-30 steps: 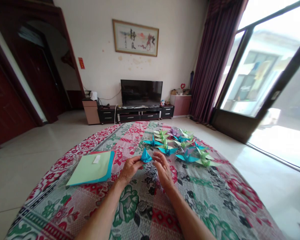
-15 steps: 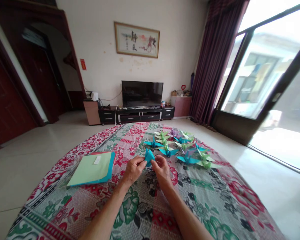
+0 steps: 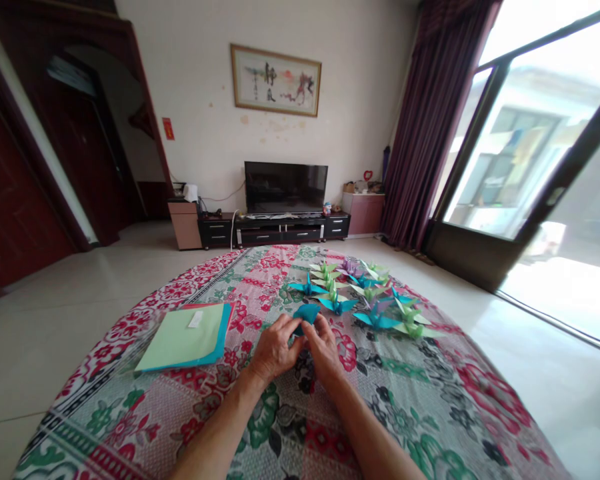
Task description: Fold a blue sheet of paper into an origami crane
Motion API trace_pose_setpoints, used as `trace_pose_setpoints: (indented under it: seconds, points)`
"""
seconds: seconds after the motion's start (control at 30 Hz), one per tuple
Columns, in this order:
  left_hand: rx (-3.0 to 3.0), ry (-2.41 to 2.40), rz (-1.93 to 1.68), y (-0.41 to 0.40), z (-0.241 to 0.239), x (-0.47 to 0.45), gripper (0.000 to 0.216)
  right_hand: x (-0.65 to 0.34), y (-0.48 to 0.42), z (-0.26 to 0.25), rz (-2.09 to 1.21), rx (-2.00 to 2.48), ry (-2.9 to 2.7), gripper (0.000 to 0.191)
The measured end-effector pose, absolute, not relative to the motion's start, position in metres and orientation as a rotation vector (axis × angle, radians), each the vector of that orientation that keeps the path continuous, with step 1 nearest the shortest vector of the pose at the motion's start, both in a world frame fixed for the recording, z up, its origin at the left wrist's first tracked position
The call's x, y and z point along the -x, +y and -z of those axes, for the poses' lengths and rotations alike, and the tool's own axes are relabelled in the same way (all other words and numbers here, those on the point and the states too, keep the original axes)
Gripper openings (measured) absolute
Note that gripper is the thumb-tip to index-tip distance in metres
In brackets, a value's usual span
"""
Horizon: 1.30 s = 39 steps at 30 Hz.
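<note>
A folded piece of blue origami paper (image 3: 307, 311) is held between my two hands above the middle of the table. My left hand (image 3: 276, 348) grips its left and near side, thumb and fingers closed on it. On the other side my right hand (image 3: 324, 343) pinches it, and the two thumbs come close together. Fingers cover the lower part of the paper. Just beyond and to the right stand several folded paper cranes in blue (image 3: 377, 318), green (image 3: 413, 325) and purple (image 3: 349, 267).
A stack of square paper sheets (image 3: 185, 337), light green on top with blue and red below, lies at the left with a small white slip (image 3: 195, 319) on it. A flowered cloth (image 3: 160, 413) covers the round table. A television (image 3: 286, 189) stands beyond on a low cabinet.
The blue paper has tipped over and moved slightly right, showing a different side. My left hand has shifted right and its fingers have curled further over the paper.
</note>
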<state>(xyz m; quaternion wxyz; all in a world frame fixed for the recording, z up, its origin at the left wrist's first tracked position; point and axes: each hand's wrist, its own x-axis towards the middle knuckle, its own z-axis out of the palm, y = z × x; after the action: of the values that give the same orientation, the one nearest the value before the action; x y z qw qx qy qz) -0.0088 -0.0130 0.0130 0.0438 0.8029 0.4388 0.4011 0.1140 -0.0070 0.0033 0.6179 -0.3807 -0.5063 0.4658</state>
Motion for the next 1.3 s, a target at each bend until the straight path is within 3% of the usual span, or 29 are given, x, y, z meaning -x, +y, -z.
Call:
trace_pose_setpoints:
  seconds: [0.13, 0.43, 0.77, 1.07, 1.3]
  points:
    - [-2.423, 1.272, -1.255, -0.015, -0.013, 0.006, 0.020, -0.115, -0.004, 0.001, -1.178, 0.805, -1.120, 0.022]
    - [-2.186, 1.415, -1.634, -0.007, -0.021, 0.022, 0.016, -0.119, 0.000, 0.004, -1.291, 0.829, -1.095, 0.028]
    - [-2.544, 1.309, -1.231, -0.003, -0.019, 0.031, 0.039, -0.123, 0.003, 0.011, -1.140, 0.887, -1.340, 0.039]
    - [-2.569, 1.324, -1.207, -0.006, -0.023, 0.033, 0.036, -0.122, 0.000, 0.011, -1.131, 0.816, -1.318, 0.060]
    - [-2.566, 1.307, -1.194, -0.001, -0.023, 0.037, 0.032, -0.120, 0.003, 0.017, -1.068, 0.818, -1.361, 0.037]
